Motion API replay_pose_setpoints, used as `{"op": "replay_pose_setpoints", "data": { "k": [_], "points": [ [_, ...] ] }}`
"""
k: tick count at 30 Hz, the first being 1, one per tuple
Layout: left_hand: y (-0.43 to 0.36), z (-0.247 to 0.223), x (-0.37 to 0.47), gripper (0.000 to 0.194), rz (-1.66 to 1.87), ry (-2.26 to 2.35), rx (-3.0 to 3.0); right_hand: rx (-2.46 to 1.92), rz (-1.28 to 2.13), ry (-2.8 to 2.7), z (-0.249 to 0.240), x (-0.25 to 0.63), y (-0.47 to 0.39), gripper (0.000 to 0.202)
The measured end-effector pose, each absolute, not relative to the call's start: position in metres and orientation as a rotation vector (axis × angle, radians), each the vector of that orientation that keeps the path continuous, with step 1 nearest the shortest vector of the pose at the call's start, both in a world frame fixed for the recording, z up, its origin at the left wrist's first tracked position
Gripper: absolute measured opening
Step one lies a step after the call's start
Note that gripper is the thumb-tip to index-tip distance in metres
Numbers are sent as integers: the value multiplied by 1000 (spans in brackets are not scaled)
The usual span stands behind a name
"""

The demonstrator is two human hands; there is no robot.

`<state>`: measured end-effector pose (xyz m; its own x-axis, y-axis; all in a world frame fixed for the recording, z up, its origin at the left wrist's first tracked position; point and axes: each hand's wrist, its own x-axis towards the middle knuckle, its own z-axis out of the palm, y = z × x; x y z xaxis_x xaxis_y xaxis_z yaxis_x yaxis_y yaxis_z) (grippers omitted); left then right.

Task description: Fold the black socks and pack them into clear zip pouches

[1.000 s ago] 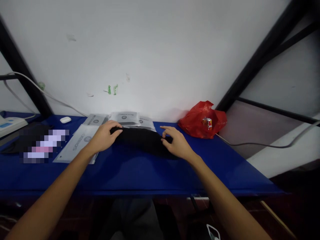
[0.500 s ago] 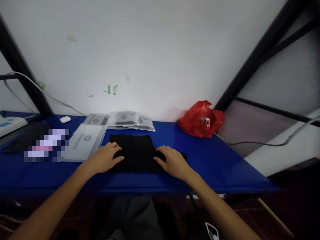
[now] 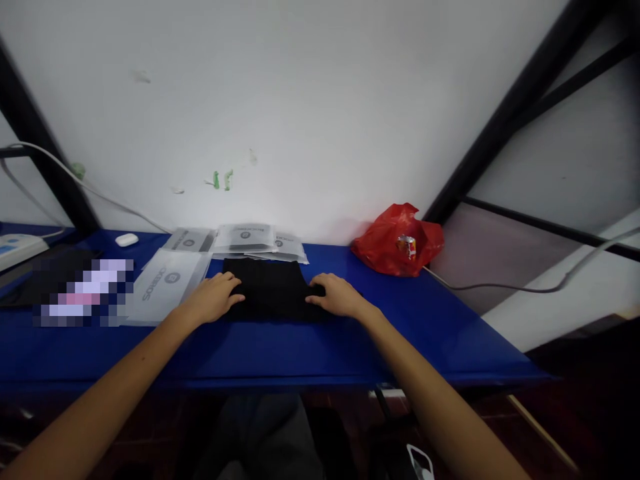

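Right now the person is pressing both palms flat on a folded black cloth [image 3: 270, 290] lying at the middle of the blue table [image 3: 310, 340]. The left hand [image 3: 213, 298] is resting with fingers spread on the cloth's 9 o'clock edge, gripping nothing; the right hand [image 3: 337, 295] is lying flat on the 3 o'clock edge, likewise loose. The cloth is looking squared into a neat rectangle, so the folding seems mostly done, with flattening in hand and bagging possibly left. A printed plastic bag [image 3: 167, 288] is sitting at 9 o'clock just beside the cloth, 3 more packets [image 3: 245, 239] are lying at 12 o'clock, and a red bag [image 3: 395, 241] is slumping at 2 o'clock
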<state>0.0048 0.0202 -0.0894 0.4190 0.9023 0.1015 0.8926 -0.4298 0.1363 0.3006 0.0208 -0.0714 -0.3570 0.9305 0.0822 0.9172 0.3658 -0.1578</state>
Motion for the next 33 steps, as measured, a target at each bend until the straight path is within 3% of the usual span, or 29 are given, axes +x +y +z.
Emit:
{"op": "replay_pose_setpoints", "data": {
  "k": [9,19,26,30,33],
  "points": [
    [37,-80,-2,20,202,1618,2489,-1724,256,-2471,-55,298,31,7],
    [28,-68,6,16,144,1510,2429,-1626,335,-2466,-57,301,33,9],
    [6,-32,-5,23,582,1520,2498,-1506,140,-2346,-25,309,-3,7],
    [-24,-4,-17,28,444,1264,2286,-1298,473,-2481,2,316,-49,16],
    [-35,-15,-8,36,458,1259,2212,-1275,449,-2361,-1,309,-65,23]
  ]
}}
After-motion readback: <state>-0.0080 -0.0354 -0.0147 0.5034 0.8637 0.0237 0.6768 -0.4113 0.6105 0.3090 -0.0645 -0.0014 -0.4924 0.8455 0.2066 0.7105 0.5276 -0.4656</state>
